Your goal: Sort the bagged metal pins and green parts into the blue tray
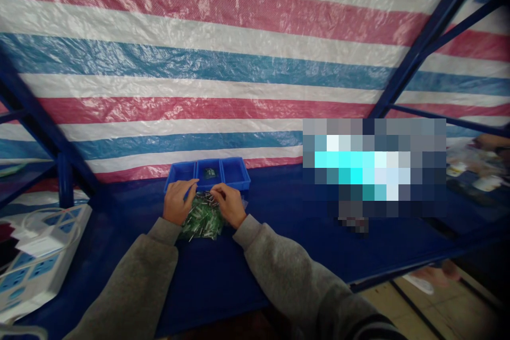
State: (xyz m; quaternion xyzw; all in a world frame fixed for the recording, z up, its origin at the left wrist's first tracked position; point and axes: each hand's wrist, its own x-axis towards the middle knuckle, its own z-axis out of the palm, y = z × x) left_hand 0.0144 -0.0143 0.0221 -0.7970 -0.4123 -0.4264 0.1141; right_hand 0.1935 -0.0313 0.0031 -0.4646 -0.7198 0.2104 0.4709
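A pile of thin green and silver pieces (202, 221), too small to name exactly, lies between my hands on the blue tabletop. My left hand (178, 203) is at the pile's left edge, its fingers curled and the tips drawn together; anything between them is too small to see. On the other side, my right hand (231, 205) pinches thumb and forefinger together over some dark, thin pieces (209, 197) at the top of the pile. Just behind both hands stands a blue three-compartment tray (235, 187). A few small pieces (209, 173) lie in its middle compartment.
At left, a white power strip (48, 271) carries cables and a white plug. Blue metal posts (64, 180) frame the bench (287, 244), with a striped plastic sheet (223, 64) behind. A pixelated patch covers the right side. Bagged items (478, 170) sit far right.
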